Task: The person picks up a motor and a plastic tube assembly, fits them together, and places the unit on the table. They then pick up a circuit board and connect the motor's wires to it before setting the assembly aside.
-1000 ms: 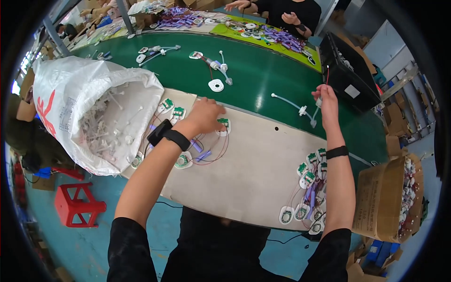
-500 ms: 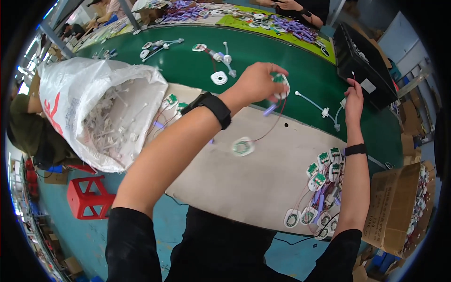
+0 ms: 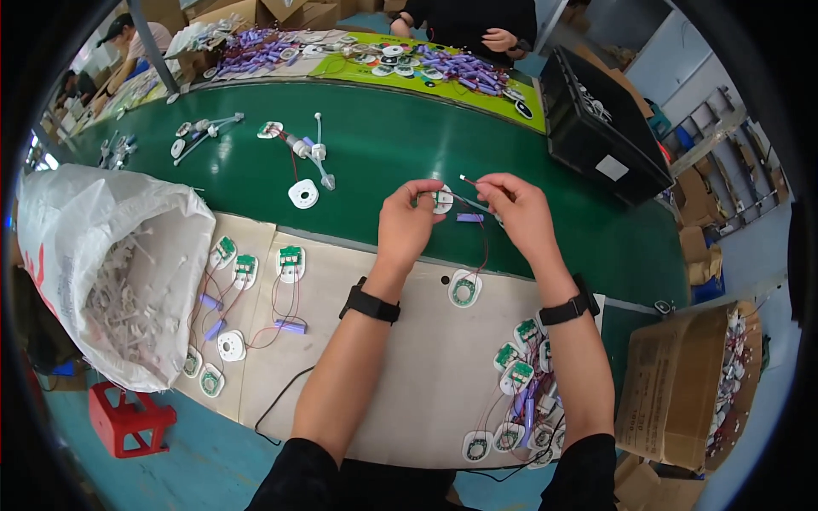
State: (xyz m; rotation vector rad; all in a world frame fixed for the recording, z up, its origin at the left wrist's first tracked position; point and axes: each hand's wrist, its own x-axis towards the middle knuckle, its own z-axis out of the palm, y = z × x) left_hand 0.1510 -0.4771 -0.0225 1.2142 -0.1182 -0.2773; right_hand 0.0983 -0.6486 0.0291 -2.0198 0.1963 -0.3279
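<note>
My left hand (image 3: 407,223) pinches a white oval piece with a green circuit board (image 3: 442,201) over the near edge of the green belt. Thin red wires run from it to a purple cylindrical cell (image 3: 469,218) and to a white disc with a round green board (image 3: 463,290) below. Close by on the right, my right hand (image 3: 523,217) pinches a thin wire whose small white connector (image 3: 463,177) sticks out toward the left hand. Fingers partly hide the oval board and the wires around it.
An open white sack of small plastic parts (image 3: 53,247) stands left. Wired boards (image 3: 244,271) lie on the beige board (image 3: 341,426); more are piled right (image 3: 516,377). Beyond are valve-and-tube assemblies (image 3: 315,152), a black crate (image 3: 601,140) and another person's hand (image 3: 499,39). A carton (image 3: 669,392) stands right.
My hands have come together: the right hand moved left with the connector, while the left hand still holds the oval board. The view has shifted, showing more wired boards at left.
</note>
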